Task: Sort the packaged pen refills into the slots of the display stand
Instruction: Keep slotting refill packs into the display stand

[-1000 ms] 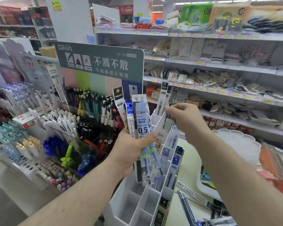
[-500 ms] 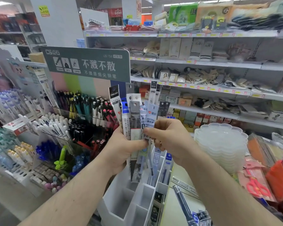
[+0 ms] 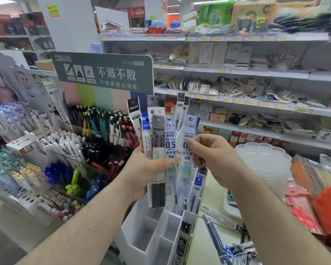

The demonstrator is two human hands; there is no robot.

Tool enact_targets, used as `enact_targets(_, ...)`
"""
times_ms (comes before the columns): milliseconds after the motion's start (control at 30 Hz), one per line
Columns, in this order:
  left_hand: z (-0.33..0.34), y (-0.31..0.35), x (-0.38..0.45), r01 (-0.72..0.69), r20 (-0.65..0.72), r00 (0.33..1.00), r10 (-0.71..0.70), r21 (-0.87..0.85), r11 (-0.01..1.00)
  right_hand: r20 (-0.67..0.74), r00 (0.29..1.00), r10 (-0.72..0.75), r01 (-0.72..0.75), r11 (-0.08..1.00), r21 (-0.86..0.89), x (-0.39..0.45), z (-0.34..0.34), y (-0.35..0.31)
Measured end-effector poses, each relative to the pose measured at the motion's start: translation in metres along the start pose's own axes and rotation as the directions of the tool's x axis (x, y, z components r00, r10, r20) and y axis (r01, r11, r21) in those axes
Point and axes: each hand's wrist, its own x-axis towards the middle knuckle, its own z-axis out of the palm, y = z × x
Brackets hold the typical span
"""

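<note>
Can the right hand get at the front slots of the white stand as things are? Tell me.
Probably yes, once it lowers: the right hand pinches one light blue refill pack, and the white stand's front slots lie open below, nothing covering them.

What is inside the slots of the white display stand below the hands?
The near slots of the white display stand look empty. A black refill pack stands in a right-hand slot, blue packs further back. The fanned packs in the left hand hide the middle slots.

Fanned refill packs [image 3: 159, 150] held upright above white slotted stand [image 3: 141, 240], mostly empty.
</note>
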Motion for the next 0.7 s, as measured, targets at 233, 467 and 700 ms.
enact_targets(233, -0.002, -0.002, -0.001, -0.045, 0.073, 0.996, 0.042, 0.04, 0.998, -0.061, 0.997, -0.038, 0.034, 0.996, -0.077, -0.001, 0.012, 0.008)
enact_targets(467, -0.002, -0.004, 0.0, -0.093, 0.069, 0.994, 0.087, 0.093, 0.991, -0.18, 0.981, -0.07, 0.06, 0.996, -0.063, -0.005, 0.027, 0.018)
enact_targets(700, -0.001, -0.004, -0.001, -0.135, 0.028, 0.991, 0.134, 0.046, 0.99, -0.138, 0.987, -0.081, 0.075, 0.996, -0.044, -0.002, 0.019, 0.007)
